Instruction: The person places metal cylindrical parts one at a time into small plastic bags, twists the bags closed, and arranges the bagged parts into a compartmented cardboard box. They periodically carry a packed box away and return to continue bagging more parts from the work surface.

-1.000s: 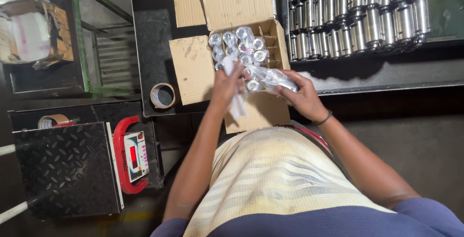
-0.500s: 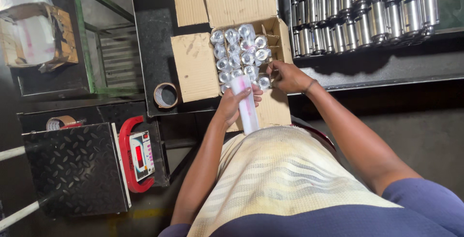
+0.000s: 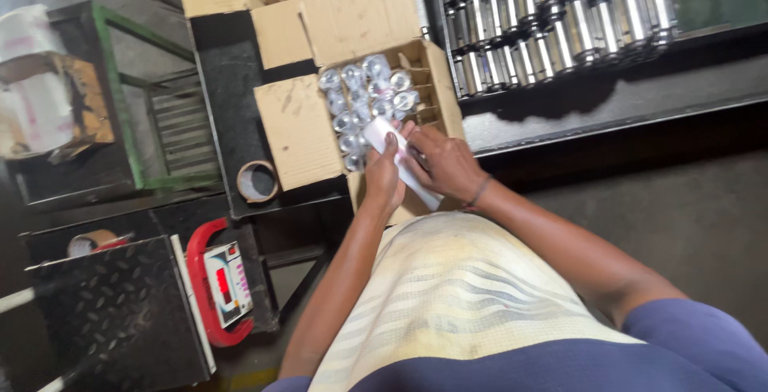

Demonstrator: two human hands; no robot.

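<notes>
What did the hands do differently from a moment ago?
The right hand came off the box corner and joined the left hand on the white wrapped piece; both hold it now. The cardboard box of wrapped shiny parts stayed put.

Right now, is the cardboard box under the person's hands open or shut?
Open. The cardboard box has its flaps spread outward, showing wrapped metal parts in divider cells.

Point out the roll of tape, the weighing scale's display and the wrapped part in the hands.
Roll of tape (image 3: 258,181), head view: its cardboard ring.
Weighing scale's display (image 3: 227,284), head view: the white panel.
Wrapped part (image 3: 400,160), head view: its white wrapping between the hands.
</notes>
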